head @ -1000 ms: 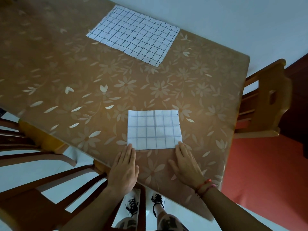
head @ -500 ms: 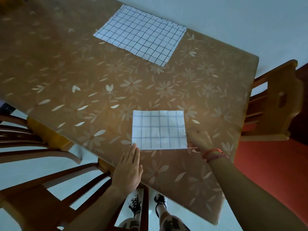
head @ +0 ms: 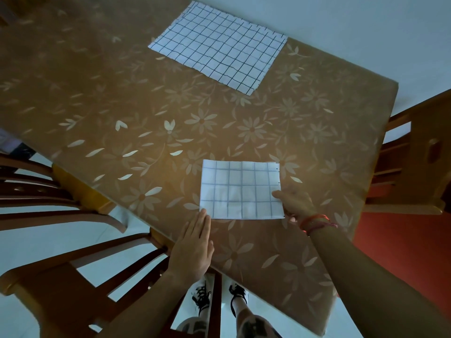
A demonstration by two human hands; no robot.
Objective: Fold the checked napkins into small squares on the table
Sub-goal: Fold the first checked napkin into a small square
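Observation:
A checked napkin folded into a small square (head: 240, 190) lies near the front edge of the brown flowered table (head: 122, 106). My left hand (head: 192, 245) rests flat on the table, fingers together, with the fingertips at the folded napkin's near left corner. My right hand (head: 296, 203), with red cords at the wrist, is at the napkin's right edge. Its thumb lies on top of the edge and the fingers are hidden below. A second checked napkin (head: 219, 47) lies spread flat at the far side of the table.
A wooden chair (head: 48, 191) stands at the table's left corner and another (head: 419, 154) at the right side. A red floor area (head: 402, 252) lies to the right. My feet in shoes (head: 202, 296) show below the table's front edge.
My right hand has moved from the near edge of the folded napkin round to its right edge and put its thumb on it. The left hand stays flat at the near left corner.

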